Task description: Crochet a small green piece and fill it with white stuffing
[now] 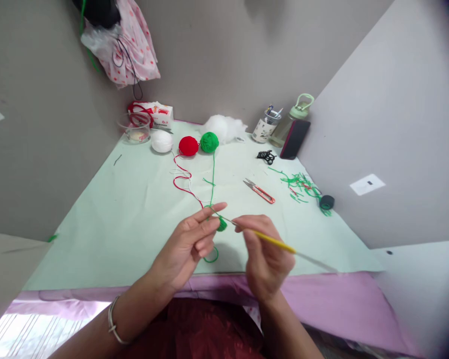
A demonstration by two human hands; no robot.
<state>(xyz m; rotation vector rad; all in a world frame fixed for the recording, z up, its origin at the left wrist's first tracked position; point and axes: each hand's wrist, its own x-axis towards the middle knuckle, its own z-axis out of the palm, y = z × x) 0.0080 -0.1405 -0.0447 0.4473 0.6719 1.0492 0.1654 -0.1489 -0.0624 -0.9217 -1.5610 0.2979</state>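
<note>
My left hand pinches a small green crochet piece between thumb and fingers, its index finger stretched out with green yarn over it. In my right hand is a crochet hook with a yellow grip, held like a pencil; its thin metal tip reaches left to the yarn by my left fingers. A strand runs from there up to the green yarn ball. Below the left fingers hangs a green loop. Beside the green ball sit a red yarn ball and a white yarn ball.
Orange-handled thread snips lie right of centre. Green yarn scraps, black tape, a black hair clip and a phone are farther right. White stuffing, a pen cup and a bottle stand at the back.
</note>
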